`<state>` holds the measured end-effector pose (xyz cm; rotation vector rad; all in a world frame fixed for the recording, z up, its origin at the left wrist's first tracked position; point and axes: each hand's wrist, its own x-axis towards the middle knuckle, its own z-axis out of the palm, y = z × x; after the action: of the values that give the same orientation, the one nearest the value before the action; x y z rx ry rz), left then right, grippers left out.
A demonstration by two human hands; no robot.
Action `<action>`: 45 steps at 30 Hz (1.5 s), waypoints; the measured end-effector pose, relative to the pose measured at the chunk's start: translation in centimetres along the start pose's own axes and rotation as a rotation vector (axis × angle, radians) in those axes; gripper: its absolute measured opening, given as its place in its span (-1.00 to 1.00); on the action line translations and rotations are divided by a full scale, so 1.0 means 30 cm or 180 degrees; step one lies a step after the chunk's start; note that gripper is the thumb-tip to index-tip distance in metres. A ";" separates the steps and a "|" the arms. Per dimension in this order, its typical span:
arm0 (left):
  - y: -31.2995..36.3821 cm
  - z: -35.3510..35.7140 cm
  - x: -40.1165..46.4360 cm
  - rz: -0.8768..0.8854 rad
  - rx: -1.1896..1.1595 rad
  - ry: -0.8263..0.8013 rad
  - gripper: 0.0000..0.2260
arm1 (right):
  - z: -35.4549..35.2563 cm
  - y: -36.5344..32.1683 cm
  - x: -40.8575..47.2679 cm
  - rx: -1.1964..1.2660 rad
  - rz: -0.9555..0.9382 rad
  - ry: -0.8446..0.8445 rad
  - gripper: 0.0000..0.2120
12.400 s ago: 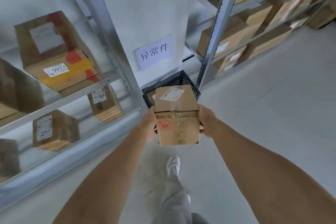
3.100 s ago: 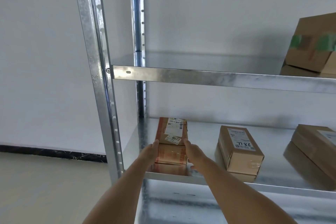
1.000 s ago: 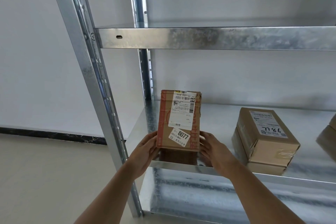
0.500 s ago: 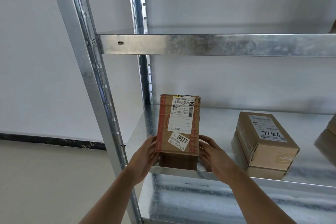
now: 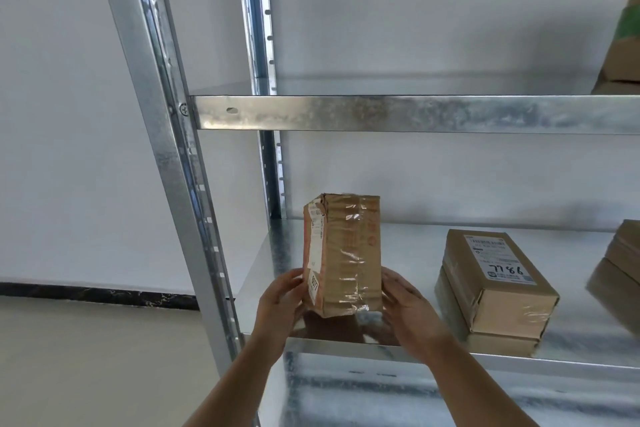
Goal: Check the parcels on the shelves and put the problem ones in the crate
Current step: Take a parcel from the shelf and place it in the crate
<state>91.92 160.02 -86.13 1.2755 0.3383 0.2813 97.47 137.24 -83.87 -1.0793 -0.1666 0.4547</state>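
Gripping taped parcel [image 5: 346, 253], label 8077, both hands [image 5: 346, 302].

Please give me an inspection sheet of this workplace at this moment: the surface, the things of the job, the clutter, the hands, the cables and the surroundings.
Surface: metal shelf, shiny, carrying parcels.
Job's things: taped parcel upright at the shelf's front left, its label side turned left, top corner torn; labelled box to its right, apart from it; another box at the right edge, cut off.
Clutter: nothing seen.
Hands: left hand and right hand hold the taped parcel's lower sides.
Cables: nothing seen.
Surroundings: upper shelf with a green-taped box at far right; steel post; white wall; beige floor. Crate not in view.
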 end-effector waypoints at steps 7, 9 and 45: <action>-0.007 0.039 -0.028 -0.0213 0.0356 -0.0364 -0.66 | 0.044 0.008 -0.015 -0.0093 0.0052 0.0039 -0.68; -0.001 0.033 -0.031 -0.0272 0.0400 -0.0454 -0.65 | 0.045 0.017 -0.014 -0.0107 0.0071 0.0051 -0.67; -0.023 -0.027 -0.024 -0.0041 -0.0451 -0.0497 -0.53 | -0.015 0.074 0.026 -0.0209 0.0025 0.0053 -0.54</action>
<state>90.95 160.28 -86.92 1.1473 0.1897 0.1901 97.72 138.08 -86.12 -1.1480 -0.1637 0.4498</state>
